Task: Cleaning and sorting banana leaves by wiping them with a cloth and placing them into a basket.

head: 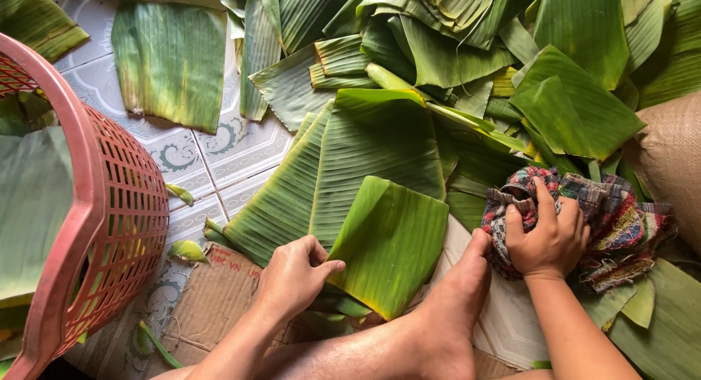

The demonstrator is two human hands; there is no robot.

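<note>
A folded banana leaf (391, 241) is pinched at its edge by the left hand (292, 274); a multicoloured cloth (584, 219) is gripped, apparently bunched, by the right hand (548, 238).

Both forearms are bare right up to the bottom edge of the view, with no sleeve or cuff showing. The left hand (292, 274) wears no ring, glove or bracelet, and the right hand (548, 238) is just as plain, its nails short. One bare foot (456, 307) and shin show, unshod.
</note>
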